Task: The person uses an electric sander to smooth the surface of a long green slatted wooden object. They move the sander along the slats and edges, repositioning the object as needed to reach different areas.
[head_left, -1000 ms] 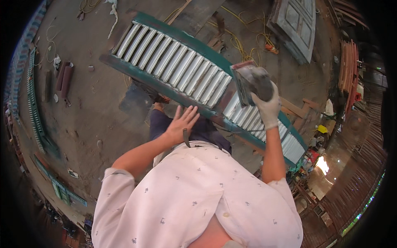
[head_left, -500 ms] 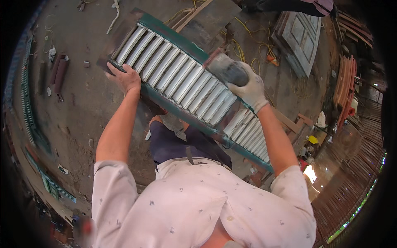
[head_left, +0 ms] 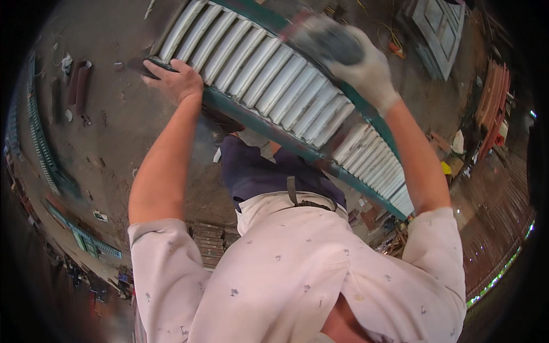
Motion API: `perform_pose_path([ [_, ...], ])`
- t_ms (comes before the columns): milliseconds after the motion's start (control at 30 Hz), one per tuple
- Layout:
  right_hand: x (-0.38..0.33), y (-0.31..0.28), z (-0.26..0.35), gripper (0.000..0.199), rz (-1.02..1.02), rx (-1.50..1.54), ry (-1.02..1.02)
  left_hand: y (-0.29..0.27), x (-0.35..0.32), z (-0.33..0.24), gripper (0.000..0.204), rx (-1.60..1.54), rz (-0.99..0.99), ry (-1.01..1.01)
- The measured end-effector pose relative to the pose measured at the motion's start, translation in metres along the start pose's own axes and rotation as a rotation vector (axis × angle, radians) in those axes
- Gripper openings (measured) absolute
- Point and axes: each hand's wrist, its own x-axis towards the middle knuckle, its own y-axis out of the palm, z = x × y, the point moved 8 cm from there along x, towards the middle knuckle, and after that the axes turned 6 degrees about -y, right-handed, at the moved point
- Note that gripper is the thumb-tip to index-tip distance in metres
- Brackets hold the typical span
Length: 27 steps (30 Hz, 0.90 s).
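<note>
The shutter [head_left: 257, 64] lies left of stacked planks [head_left: 493, 108].

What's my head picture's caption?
Left hand on a long green silver-slatted panel, gloved right hand holding a dark rounded tool.

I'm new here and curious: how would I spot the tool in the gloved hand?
Find the big green-framed louvred panel slanting across the view. At its far edge is the gloved right hand. The blurred tool it holds is pale with a dark rounded top, unlike the panel's long whitish slats.
</note>
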Motion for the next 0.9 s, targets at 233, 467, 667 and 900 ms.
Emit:
perform_pose_path([
  [233, -0.058, -0.03, -0.028, 0.073, 0.074, 0.023, 0.14, 0.005, -0.002, 0.021, 0.094, -0.304, -0.072, -0.024],
  [467, 0.063, 0.031, 0.054, 0.073, 0.039, 0.079, -0.026, 0.005, -0.012, 0.018, 0.096, -0.248, -0.01, -0.095],
  [667, 0.165, 0.07, 0.131, 0.076, 0.1, -0.036, -0.019, 0.001, -0.007, 0.018, 0.099, -0.205, -0.057, -0.099],
  [900, 0.171, 0.075, 0.139, 0.078, 0.118, -0.011, -0.093, 0.002, -0.004, 0.027, 0.103, -0.143, -0.007, -0.129],
])
